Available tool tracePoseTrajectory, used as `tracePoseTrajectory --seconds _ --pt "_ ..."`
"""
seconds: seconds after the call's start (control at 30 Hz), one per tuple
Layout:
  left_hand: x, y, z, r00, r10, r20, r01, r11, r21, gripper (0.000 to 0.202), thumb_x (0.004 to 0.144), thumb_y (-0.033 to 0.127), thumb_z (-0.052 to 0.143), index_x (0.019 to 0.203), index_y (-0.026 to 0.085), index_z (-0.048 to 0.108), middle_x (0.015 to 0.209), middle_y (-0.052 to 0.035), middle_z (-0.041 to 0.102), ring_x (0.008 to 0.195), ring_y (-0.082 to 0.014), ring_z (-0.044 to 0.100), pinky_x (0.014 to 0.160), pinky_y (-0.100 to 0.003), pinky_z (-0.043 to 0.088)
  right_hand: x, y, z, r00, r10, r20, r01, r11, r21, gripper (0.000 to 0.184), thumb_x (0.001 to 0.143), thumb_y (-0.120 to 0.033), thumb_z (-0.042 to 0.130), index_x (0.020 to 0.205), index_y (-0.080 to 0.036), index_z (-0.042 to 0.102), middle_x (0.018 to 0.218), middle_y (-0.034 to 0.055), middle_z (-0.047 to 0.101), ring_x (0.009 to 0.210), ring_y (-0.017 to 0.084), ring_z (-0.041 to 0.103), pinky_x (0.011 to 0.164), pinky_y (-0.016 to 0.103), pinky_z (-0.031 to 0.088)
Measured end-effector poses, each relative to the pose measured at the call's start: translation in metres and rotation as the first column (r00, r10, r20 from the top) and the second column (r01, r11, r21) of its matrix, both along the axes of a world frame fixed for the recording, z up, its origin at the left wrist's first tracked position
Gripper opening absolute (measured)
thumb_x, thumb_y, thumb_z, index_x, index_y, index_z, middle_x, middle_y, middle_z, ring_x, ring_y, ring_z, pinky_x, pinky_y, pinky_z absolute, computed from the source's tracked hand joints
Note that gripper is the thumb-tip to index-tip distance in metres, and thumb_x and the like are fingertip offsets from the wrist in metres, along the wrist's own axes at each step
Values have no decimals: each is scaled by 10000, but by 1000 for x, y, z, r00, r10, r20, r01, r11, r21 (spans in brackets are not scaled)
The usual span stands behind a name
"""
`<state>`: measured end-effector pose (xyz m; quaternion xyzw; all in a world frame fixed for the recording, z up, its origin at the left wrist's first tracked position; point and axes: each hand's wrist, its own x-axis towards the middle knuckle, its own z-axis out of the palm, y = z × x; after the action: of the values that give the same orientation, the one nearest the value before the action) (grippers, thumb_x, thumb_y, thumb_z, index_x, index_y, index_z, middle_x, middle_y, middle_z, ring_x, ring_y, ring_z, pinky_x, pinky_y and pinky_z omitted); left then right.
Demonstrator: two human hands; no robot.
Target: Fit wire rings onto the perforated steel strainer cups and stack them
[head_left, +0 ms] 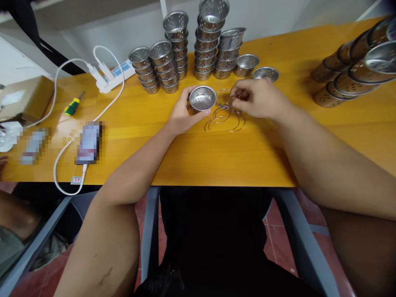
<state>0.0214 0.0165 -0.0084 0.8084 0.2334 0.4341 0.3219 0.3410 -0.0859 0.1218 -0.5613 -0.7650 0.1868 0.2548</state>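
My left hand (182,113) is wrapped round a small perforated metal cup (202,98), holding it upright on the yellow table (192,152). Just right of the cup lies a loose heap of thin wire rings (225,116). My right hand (258,97) rests over the heap's far side with its fingertips pinched together at a wire ring; the ring itself is hard to make out.
Stacks of the same metal cups (185,49) stand behind my hands, and more stacks lie on their sides at the far right (355,66). At left are a white power strip with cables (113,74), a screwdriver (72,106), a phone (89,142) and a cardboard box (26,99).
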Motion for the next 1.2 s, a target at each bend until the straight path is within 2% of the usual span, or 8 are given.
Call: tracePoseTrajectory --seconds 0.2,0.3,0.4,0.53,0.77,0.97,1.1,1.2 --pt "-1 13 -7 996 -70 52 77 988 -135 1181 984 919 977 1852 329 437 1873 -165 614 1830 -415 658 1574 -724 533 2 12 -18 986 -42 -161 63 989 130 181 1168 -167 771 1005 -245 785 941 103 822 784 241 684 775 423 555" --pt "-1 15 -9 993 -102 55 109 984 -140 1197 988 936 955 1868 325 420 1860 -159 615 1864 -426 620 1592 -747 493 -1 14 -23 959 -29 -281 73 986 148 244 1186 -419 874 1013 -261 807 950 120 837 751 242 705 760 438 587" --pt "1 12 -7 993 -105 57 111 987 -116 1164 987 954 945 1837 317 467 1821 -159 652 1798 -404 686 1541 -724 568 -7 9 -17 899 6 -438 42 994 99 412 1091 -665 989 1103 -279 842 1078 146 896 821 264 801 848 484 688" --pt "1 2 4 998 -53 23 54 997 -49 1162 949 979 977 1784 295 545 1766 -174 692 1708 -398 741 1485 -707 629 -18 -5 0 858 -47 -512 43 999 -19 459 1006 -654 1033 1229 -292 858 1117 142 923 852 269 810 927 529 735" --pt "-3 -13 24 994 99 -39 -99 995 2 1099 833 902 1130 1646 317 678 1633 -117 731 1591 -381 763 1496 -678 608 -27 -14 12 895 -116 -430 101 993 -58 604 979 -865 975 1134 -315 780 996 154 898 738 267 709 773 516 631" --pt "-2 -16 22 999 45 -21 -46 998 -50 1171 878 961 1061 1697 288 565 1631 -150 780 1493 -348 848 1398 -667 696 -26 -11 5 891 -111 -440 114 993 -20 595 1010 -830 961 1222 -294 815 920 124 809 763 280 696 837 530 603" --pt "-1 -14 20 996 70 -56 -72 997 -21 1166 935 922 1038 1757 274 523 1617 -163 779 1587 -395 817 1452 -720 657 -26 -11 4 909 -148 -390 163 987 6 501 1064 -792 899 1183 -311 825 948 119 771 832 282 636 881 517 597" --pt "1 -7 11 997 61 -40 -61 998 -13 1154 969 915 1012 1802 304 496 1693 -166 742 1632 -387 800 1481 -689 638 -29 -14 7 903 -152 -402 164 986 -4 538 1028 -848 922 1113 -333 792 948 116 735 862 297 620 897 524 575"
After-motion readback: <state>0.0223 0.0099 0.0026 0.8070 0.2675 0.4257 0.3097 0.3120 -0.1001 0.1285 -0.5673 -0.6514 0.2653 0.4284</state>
